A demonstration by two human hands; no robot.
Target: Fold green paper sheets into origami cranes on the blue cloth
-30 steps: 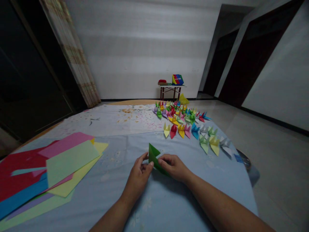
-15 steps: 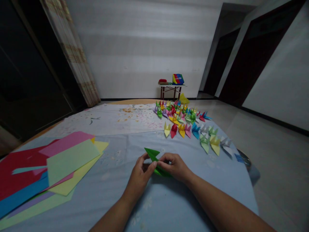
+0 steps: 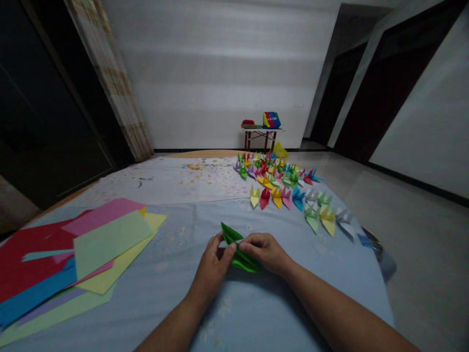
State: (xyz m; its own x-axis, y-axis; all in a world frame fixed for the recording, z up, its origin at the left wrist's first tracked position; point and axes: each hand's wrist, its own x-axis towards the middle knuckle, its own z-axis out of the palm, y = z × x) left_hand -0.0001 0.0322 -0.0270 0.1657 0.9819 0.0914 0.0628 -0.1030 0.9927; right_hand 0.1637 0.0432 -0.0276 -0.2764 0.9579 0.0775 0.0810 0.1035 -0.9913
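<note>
The green paper (image 3: 245, 264), likely light and easily crushed, is pinched by left hand (image 3: 211, 263) and right hand (image 3: 268, 252), best held by its edges.

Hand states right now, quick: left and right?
Left hand: closed, holding the green folded paper.
Right hand: closed, fingers pinching the same green folded paper.

Folded paper (image 3: 248, 264), centre: green. Paper sheets (image 3: 113, 239), lower left: red, pink, mint, yellow, blue. Origami cranes (image 3: 286, 199), right: multicolour. Tablecloth (image 3: 172, 288), lower frame: pale blue, faint florals.
</note>
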